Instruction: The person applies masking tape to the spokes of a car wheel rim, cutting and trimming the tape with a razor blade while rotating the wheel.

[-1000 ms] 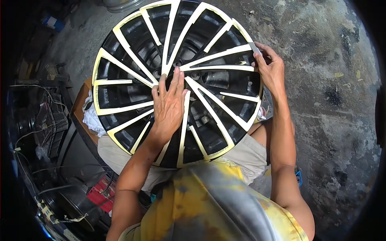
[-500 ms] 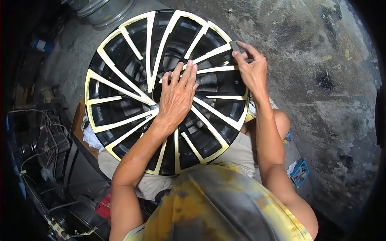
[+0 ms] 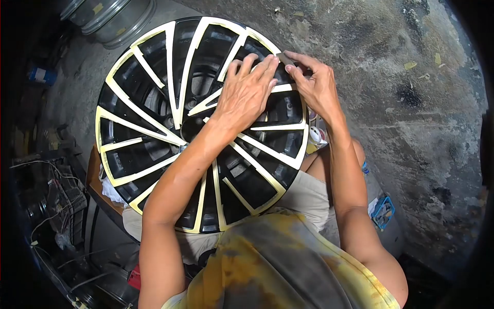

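A large black alloy wheel [image 3: 184, 51] with pale yellow strips along its spokes and outer edge lies face up across my lap. My left hand [image 3: 246, 98] rests on it with fingers stretched out over an upper-right spoke, the fingertips close to the rim. At the upper-right edge, my right hand [image 3: 320, 88] pinches a small flat grey block [image 3: 283, 59] between thumb and fingers, against the rim. Part of that spoke is hidden beneath my left hand. My left forearm covers some of the lower-left spokes.
Bare metal wheels [image 3: 116, 23] stand at the upper left, near a blue can [image 3: 42, 75]. Tangled cables and dark parts lie on the left. A blue-framed basket [image 3: 383, 212] sits at the lower right on the worn concrete floor [image 3: 406, 134].
My left hand has slid outward along the spoke, toward the upper right. The grey block in my right hand has moved up and left along the rim. The view has shifted slightly.
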Available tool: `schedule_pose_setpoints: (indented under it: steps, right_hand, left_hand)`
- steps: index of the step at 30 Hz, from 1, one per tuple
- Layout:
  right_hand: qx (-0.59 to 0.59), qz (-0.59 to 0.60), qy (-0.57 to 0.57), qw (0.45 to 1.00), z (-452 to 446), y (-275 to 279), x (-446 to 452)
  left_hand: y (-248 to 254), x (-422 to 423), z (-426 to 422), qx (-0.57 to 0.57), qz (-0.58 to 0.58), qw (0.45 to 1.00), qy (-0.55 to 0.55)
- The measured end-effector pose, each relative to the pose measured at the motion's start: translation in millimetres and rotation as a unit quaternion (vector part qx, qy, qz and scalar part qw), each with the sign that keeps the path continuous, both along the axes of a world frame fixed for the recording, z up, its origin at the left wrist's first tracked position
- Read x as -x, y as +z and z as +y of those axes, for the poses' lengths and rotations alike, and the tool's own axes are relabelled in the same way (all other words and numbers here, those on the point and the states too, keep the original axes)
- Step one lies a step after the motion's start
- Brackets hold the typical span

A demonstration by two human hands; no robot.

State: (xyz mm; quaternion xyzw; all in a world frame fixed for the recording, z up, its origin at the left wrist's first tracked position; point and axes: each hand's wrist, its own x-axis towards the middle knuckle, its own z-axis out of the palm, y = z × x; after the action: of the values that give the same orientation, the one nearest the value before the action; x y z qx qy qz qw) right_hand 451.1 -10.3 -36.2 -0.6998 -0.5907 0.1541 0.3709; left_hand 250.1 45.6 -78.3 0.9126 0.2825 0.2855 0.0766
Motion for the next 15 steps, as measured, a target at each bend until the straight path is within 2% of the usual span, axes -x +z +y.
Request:
schedule_pose_setpoints:
  steps: [5, 15]
  right_hand:
    - [0.002, -0.014, -0.006, 1.000, -1.0, 1.8, 5.4]
    - [0.018, -0.020, -0.051, 0.998, 3.4, -3.4, 21.7]
  left_hand:
    - [-3.0, 6.4, 10.9, 0.054, -0.113, 0.992, -0.014]
    - [-21.4, 15.0, 8.6, 0.063, -0.139, 0.985, -0.079]
